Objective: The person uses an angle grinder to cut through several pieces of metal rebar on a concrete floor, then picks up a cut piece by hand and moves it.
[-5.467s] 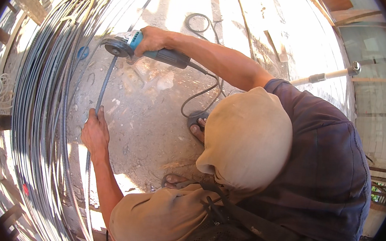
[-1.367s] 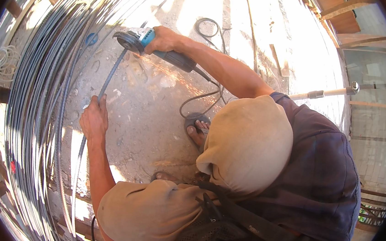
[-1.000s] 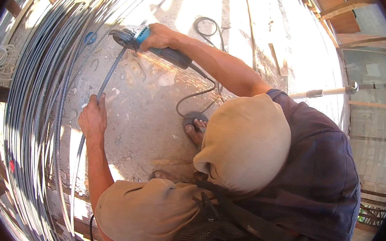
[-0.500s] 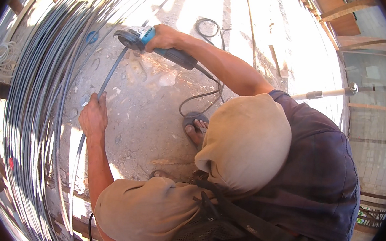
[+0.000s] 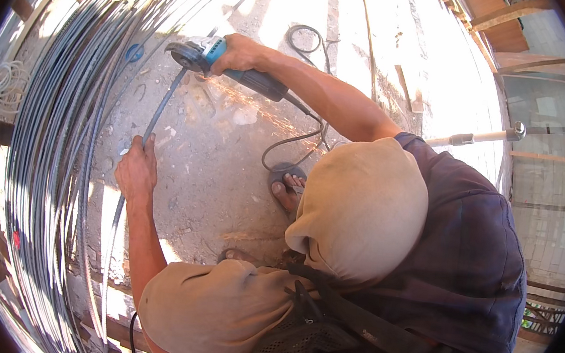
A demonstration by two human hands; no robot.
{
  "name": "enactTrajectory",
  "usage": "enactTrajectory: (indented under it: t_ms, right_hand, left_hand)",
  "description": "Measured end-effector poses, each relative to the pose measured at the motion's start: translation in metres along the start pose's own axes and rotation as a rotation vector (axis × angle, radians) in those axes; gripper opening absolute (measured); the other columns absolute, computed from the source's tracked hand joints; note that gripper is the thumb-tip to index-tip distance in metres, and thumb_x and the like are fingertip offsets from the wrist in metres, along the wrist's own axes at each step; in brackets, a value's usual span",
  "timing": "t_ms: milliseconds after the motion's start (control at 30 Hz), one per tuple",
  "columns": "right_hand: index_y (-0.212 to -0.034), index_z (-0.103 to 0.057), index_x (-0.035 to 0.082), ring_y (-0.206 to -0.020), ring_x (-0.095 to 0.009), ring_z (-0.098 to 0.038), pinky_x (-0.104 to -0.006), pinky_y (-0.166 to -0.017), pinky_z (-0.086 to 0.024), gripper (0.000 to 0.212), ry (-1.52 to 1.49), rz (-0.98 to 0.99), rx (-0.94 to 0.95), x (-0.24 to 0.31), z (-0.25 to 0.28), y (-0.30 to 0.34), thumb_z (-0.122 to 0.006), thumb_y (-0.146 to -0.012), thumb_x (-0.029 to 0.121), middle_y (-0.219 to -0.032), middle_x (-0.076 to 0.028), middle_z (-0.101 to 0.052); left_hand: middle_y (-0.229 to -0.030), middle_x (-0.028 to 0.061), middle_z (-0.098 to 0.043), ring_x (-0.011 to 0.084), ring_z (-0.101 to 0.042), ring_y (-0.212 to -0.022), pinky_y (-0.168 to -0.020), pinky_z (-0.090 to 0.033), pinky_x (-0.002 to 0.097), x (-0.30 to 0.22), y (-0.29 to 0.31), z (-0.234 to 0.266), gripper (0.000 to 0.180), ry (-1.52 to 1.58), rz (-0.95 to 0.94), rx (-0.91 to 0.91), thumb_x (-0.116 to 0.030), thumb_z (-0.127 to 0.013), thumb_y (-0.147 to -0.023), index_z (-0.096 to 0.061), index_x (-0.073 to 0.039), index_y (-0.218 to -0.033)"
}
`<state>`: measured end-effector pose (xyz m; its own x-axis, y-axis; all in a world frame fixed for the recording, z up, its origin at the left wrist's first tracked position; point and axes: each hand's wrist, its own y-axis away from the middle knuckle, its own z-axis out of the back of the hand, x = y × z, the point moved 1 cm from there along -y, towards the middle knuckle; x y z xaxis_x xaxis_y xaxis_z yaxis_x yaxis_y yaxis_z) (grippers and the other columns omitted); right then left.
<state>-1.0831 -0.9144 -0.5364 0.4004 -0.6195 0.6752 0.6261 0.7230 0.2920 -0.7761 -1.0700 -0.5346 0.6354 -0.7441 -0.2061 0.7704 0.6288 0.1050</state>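
My right hand (image 5: 240,55) is wrapped round the blue and black body of an angle grinder (image 5: 257,83). The grinder's guard and disc end (image 5: 189,56) lies against a long thin steel bar (image 5: 163,105), and orange sparks spray from there toward my foot. Lower down the same bar, my left hand (image 5: 137,167) closes its fingers around it. The bar runs on past both hands, up beyond the grinder and down beside my left forearm. The exact contact of disc and bar is hidden by the guard.
A thick bundle of long steel bars (image 5: 45,129) curves along the left. The grinder's black cord (image 5: 269,154) loops over the dusty concrete floor (image 5: 194,182) near my sandalled foot (image 5: 286,189). A coil of white line (image 5: 7,87) lies at far left, a pale pole (image 5: 481,135) at right.
The sparks look brighter and reach farther across the floor. The grinder's head has shifted very slightly to the left; my left hand stays put on the bar.
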Motion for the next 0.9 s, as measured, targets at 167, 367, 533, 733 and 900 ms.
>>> enactTrajectory:
  t_ms: [167,367,533,733,900]
  right_hand:
    - [-0.094,-0.073,-0.012,-0.08,-0.034,-0.072,-0.0409,-0.069,-0.057,0.064,0.015,0.007,-0.015,0.001,-0.001,-0.003,-0.084,-0.056,0.039,-0.095,-0.026,-0.073]
    - [-0.093,-0.074,-0.011,-0.08,-0.034,-0.072,-0.0408,-0.069,-0.057,0.062,0.017,0.013,-0.01,-0.001,0.0,-0.005,-0.083,-0.057,0.039,-0.095,-0.026,-0.073]
    - [-0.092,-0.074,-0.011,-0.08,-0.034,-0.072,-0.0405,-0.07,-0.057,0.061,-0.013,-0.014,-0.012,0.004,-0.001,0.0,-0.084,-0.057,0.039,-0.094,-0.025,-0.073]
    - [-0.09,-0.074,-0.009,-0.08,-0.033,-0.071,-0.0405,-0.07,-0.056,0.057,-0.022,-0.021,-0.021,0.006,0.002,0.005,-0.084,-0.057,0.037,-0.093,-0.025,-0.073]
    - [-0.097,-0.072,-0.012,-0.08,-0.033,-0.07,-0.0405,-0.07,-0.056,0.062,0.009,-0.063,-0.009,0.006,0.005,0.01,-0.084,-0.058,0.035,-0.094,-0.025,-0.072]
  left_hand:
    - [-0.087,0.0264,-0.072,0.0457,-0.07,-0.088,-0.077,-0.053,0.0542,-0.001,-0.002,0.001,0.044,-0.006,-0.003,0.025,-0.045,-0.045,-0.106,-0.062,-0.004,-0.105]
    - [-0.087,0.027,-0.071,0.0458,-0.07,-0.087,-0.077,-0.053,0.0541,-0.002,-0.002,0.002,0.044,-0.003,0.002,0.029,-0.045,-0.045,-0.106,-0.063,-0.004,-0.105]
    - [-0.086,0.0269,-0.072,0.0457,-0.07,-0.087,-0.078,-0.053,0.0541,-0.001,0.0,0.0,0.044,0.003,-0.008,0.022,-0.044,-0.045,-0.106,-0.063,-0.004,-0.105]
    - [-0.086,0.0269,-0.072,0.0456,-0.071,-0.087,-0.078,-0.053,0.0539,-0.002,0.001,0.002,0.043,0.001,-0.016,-0.01,-0.043,-0.046,-0.107,-0.063,-0.004,-0.106]
    - [-0.087,0.0272,-0.072,0.0458,-0.07,-0.087,-0.078,-0.053,0.0538,-0.001,0.0,0.001,0.043,0.014,-0.019,-0.005,-0.043,-0.045,-0.107,-0.063,-0.004,-0.106]
